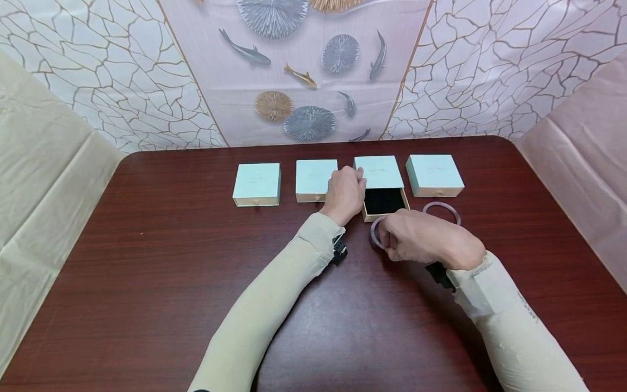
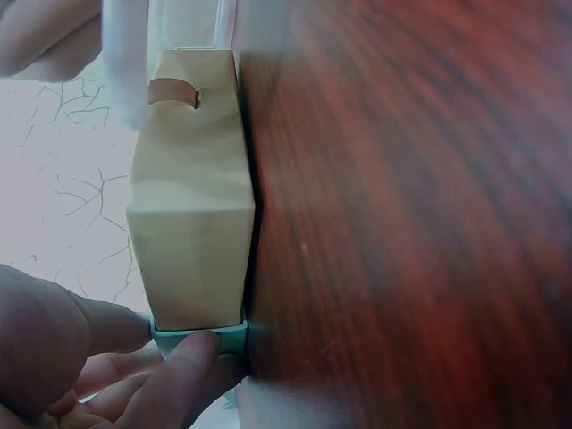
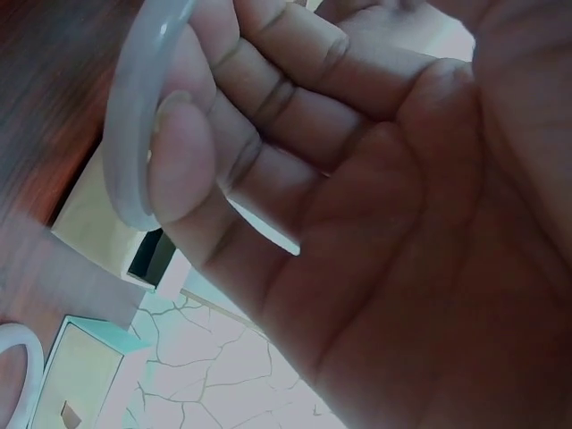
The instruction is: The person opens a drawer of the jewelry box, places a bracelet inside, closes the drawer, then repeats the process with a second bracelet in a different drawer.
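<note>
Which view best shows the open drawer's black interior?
The head view: it looks down into the black interior. The right wrist view shows a dark sliver past the bangle; the left wrist, only outer walls of the drawer.

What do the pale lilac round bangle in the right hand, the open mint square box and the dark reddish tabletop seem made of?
Lilac bangle: polished stone, glass or resin perhaps; small glossy highlight.
Mint box: probably matte paperboard; flat walls, sharp edges.
Reddish tabletop: wood or laminate; streaked grain, soft sheen.
</note>
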Demonstrator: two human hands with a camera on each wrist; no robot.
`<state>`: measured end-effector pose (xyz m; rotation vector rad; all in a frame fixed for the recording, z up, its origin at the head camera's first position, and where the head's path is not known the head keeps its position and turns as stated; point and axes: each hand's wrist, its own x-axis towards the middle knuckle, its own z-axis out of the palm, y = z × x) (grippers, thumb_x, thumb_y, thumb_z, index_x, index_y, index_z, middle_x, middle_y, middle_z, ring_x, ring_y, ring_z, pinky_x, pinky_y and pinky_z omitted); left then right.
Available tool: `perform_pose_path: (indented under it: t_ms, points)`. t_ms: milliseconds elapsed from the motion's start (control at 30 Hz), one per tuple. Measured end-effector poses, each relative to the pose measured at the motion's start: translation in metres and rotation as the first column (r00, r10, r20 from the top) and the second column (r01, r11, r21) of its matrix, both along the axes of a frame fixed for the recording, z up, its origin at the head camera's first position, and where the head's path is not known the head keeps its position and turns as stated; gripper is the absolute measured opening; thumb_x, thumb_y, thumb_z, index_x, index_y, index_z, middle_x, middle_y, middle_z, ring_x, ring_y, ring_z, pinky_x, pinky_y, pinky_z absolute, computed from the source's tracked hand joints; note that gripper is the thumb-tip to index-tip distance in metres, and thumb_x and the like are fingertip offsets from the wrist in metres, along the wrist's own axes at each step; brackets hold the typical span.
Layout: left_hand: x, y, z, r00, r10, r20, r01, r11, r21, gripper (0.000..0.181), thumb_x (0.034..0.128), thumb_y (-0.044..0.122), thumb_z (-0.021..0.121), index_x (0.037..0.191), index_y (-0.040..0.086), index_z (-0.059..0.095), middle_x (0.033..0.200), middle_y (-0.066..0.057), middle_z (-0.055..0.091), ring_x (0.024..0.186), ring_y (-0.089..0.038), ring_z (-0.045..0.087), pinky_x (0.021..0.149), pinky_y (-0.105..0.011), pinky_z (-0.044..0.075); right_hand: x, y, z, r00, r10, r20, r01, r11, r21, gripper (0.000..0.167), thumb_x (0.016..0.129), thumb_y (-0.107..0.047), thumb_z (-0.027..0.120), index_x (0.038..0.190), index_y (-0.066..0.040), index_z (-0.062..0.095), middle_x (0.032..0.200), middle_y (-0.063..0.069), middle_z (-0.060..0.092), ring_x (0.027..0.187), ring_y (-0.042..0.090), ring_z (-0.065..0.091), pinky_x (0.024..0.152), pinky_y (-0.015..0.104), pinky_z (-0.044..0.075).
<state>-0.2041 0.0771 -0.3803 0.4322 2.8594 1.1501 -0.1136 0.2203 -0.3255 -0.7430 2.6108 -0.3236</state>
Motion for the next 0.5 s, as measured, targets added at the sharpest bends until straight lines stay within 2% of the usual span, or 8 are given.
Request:
perform_pose_path:
  t_ms: [67, 133, 200, 300, 400, 500]
  points:
    - [-0.0007, 0.0005, 0.0002, 1.000, 0.000, -0.005, 0.000, 1.000, -0.003, 0.034, 0.1073, 0.018, 0.053, 0.087, 0.010, 0.079, 0.102, -0.010, 0.077, 0.045, -0.015, 0.047, 0.044, -0.020, 0.030, -0.0003, 0.0004, 0.0008, 1.000, -0.007, -0.002, 0.007, 1.000, 0.007, 0.021, 0.079, 0.001, 0.069, 0.074, -0.019, 0.066, 0.071, -0.008, 0.062, 0.067, 0.006, 0.055, 0.063, 0.025, 0.046]
    - [-0.0014, 0.0010, 0.0002, 1.000, -0.003, -0.012, 0.003, 1.000, -0.005, 0.036, 0.1074, 0.018, 0.053, 0.081, 0.008, 0.077, 0.075, -0.009, 0.068, 0.045, -0.015, 0.047, 0.045, -0.020, 0.030, -0.0004, 0.0009, 0.0012, 1.000, -0.014, -0.005, 0.014, 1.000, 0.006, 0.020, 0.079, 0.000, 0.070, 0.075, -0.018, 0.066, 0.071, -0.008, 0.061, 0.067, 0.006, 0.055, 0.063, 0.025, 0.046]
    - [-0.0018, 0.0010, 0.0003, 1.000, -0.003, -0.017, 0.003, 1.000, -0.006, 0.036, 0.1072, 0.017, 0.054, 0.079, 0.009, 0.075, 0.062, -0.005, 0.056, 0.045, -0.015, 0.048, 0.045, -0.020, 0.030, -0.0005, 0.0017, 0.0011, 1.000, -0.018, -0.016, 0.018, 1.000, -0.001, 0.019, 0.080, 0.000, 0.070, 0.076, -0.018, 0.065, 0.070, -0.008, 0.060, 0.066, 0.006, 0.054, 0.062, 0.025, 0.045]
    - [-0.0016, 0.0013, 0.0005, 1.000, -0.006, -0.014, 0.006, 1.000, -0.007, 0.042, 0.1074, 0.018, 0.053, 0.067, 0.011, 0.065, 0.058, -0.006, 0.051, 0.045, -0.015, 0.045, 0.045, -0.020, 0.030, -0.0005, 0.0029, 0.0010, 0.999, -0.028, -0.029, 0.028, 1.000, -0.010, 0.019, 0.079, 0.000, 0.070, 0.076, -0.018, 0.063, 0.068, -0.008, 0.058, 0.065, 0.007, 0.052, 0.061, 0.025, 0.044]
    - [-0.0010, 0.0014, 0.0010, 1.000, -0.001, -0.003, 0.001, 1.000, 0.001, 0.049, 0.1074, 0.018, 0.053, 0.059, 0.014, 0.051, 0.067, -0.011, 0.061, 0.044, -0.014, 0.043, 0.045, -0.020, 0.029, -0.0011, 0.0040, 0.0005, 0.999, -0.033, -0.041, 0.032, 0.999, -0.015, 0.017, 0.080, -0.001, 0.069, 0.078, -0.017, 0.064, 0.067, -0.007, 0.057, 0.063, 0.007, 0.052, 0.061, 0.025, 0.044]
    - [-0.0003, 0.0016, 0.0013, 1.000, 0.007, 0.003, -0.007, 1.000, 0.008, 0.051, 0.1071, 0.018, 0.054, 0.056, 0.017, 0.046, 0.078, -0.013, 0.068, 0.045, -0.015, 0.045, 0.046, -0.021, 0.030, -0.0018, 0.0046, 0.0004, 0.998, -0.033, -0.051, 0.032, 0.999, -0.014, 0.015, 0.080, -0.001, 0.069, 0.079, -0.016, 0.065, 0.067, -0.007, 0.058, 0.063, 0.006, 0.052, 0.062, 0.025, 0.045]
